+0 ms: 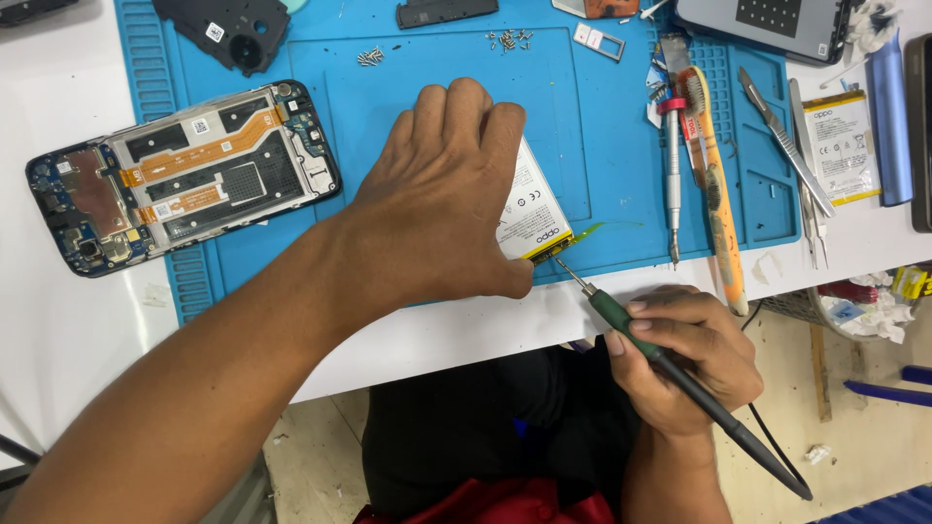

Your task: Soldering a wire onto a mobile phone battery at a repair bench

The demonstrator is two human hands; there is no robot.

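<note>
Pressing flat on a white phone battery (532,209), the left hand (442,199) has its fingers spread and curled over the top of it, thumb tucked against the near corner, pinning it to the blue work mat (408,87). The battery lies near the mat's front edge, at about three o'clock from that hand. The right hand (684,354), down at five o'clock, has its fingers wrapped closed around a soldering iron (670,364) with a green grip, held like a pen, its thin tip touching the yellow tab at the battery's near corner. To do this well, the judgement is that the tip should rest only on the tab and not on the battery's soft body, with the left hand steady so nothing slides, and the touch brief and light. At nine o'clock, well apart, an opened phone (184,175) lies with its insides showing. At twelve o'clock small screws (510,39) are scattered on the mat. At two o'clock lie a screwdriver (673,184), an orange toothbrush (714,184) and tweezers (786,141), with a second battery (843,146) beyond them.
</note>
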